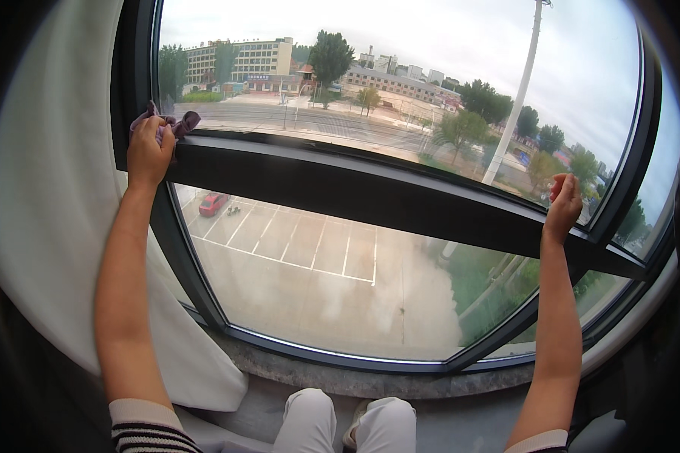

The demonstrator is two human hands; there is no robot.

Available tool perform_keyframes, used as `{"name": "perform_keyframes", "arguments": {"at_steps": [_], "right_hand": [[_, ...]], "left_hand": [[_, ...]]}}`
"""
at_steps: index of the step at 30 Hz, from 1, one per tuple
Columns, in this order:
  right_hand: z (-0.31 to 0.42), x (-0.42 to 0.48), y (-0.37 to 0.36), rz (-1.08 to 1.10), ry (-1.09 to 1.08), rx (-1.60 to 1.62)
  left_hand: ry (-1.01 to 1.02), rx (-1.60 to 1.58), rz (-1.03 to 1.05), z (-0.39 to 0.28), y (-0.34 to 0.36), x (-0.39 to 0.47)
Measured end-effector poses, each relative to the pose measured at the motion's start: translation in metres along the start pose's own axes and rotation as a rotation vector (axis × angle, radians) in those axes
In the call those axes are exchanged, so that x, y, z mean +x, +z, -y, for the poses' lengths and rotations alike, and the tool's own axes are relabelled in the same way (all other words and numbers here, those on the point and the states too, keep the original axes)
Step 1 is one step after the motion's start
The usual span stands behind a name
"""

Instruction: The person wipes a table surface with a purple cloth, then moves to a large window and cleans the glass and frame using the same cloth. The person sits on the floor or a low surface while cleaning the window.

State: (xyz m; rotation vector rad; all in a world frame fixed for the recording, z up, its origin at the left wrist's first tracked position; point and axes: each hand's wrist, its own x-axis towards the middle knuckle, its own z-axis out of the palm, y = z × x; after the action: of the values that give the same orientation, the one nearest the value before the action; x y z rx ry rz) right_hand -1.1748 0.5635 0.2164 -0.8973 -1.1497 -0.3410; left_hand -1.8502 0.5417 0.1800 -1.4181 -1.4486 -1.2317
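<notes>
My left hand (150,150) grips a crumpled purple cloth (188,121) at the lower left corner of the upper window pane (374,73). The cloth lies against the dark window frame, and part of it is hidden by my fingers. Below runs the wide dark crossbar (340,192) between the upper and lower panes. On the other side, my right hand (564,206) is raised near the right end of that crossbar. Its fingers are curled in, and no object shows in them. Whether it touches the glass is not clear.
A pale curtain (51,187) hangs along the left side, beside my left arm. Under the lower pane (317,306) runs a grey stone sill (317,376), just ahead of my knees (311,419). Outside lie a parking area, a red car (212,204) and a tall pole (515,107).
</notes>
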Motion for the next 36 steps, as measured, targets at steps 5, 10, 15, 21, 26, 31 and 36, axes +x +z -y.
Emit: {"name": "perform_keyframes", "arguments": {"at_steps": [5, 10, 15, 21, 26, 31, 36], "right_hand": [[0.001, -0.001, 0.003, -0.001, 0.001, 0.0], [0.007, -0.005, 0.006, -0.001, -0.041, -0.048], [0.018, -0.009, 0.008, -0.006, -0.015, -0.072], [0.025, -0.012, 0.009, -0.031, -0.041, -0.091], [0.024, -0.012, 0.009, -0.038, -0.048, -0.096], [0.024, -0.013, 0.01, -0.046, -0.063, -0.041], [0.022, -0.012, 0.008, -0.006, -0.077, 0.065]], "left_hand": [[0.017, -0.015, -0.114, -0.004, 0.003, -0.016], [-0.2, -0.214, -0.375, -0.029, 0.019, -0.059], [-0.378, -0.349, -0.554, -0.091, 0.054, -0.087], [0.039, -0.378, -0.475, -0.22, 0.058, -0.116], [0.358, -0.656, -0.142, -0.319, 0.052, -0.102], [0.613, -0.687, -0.263, -0.414, 0.059, -0.101], [0.686, -0.771, -0.147, -0.493, 0.061, -0.073]]}}
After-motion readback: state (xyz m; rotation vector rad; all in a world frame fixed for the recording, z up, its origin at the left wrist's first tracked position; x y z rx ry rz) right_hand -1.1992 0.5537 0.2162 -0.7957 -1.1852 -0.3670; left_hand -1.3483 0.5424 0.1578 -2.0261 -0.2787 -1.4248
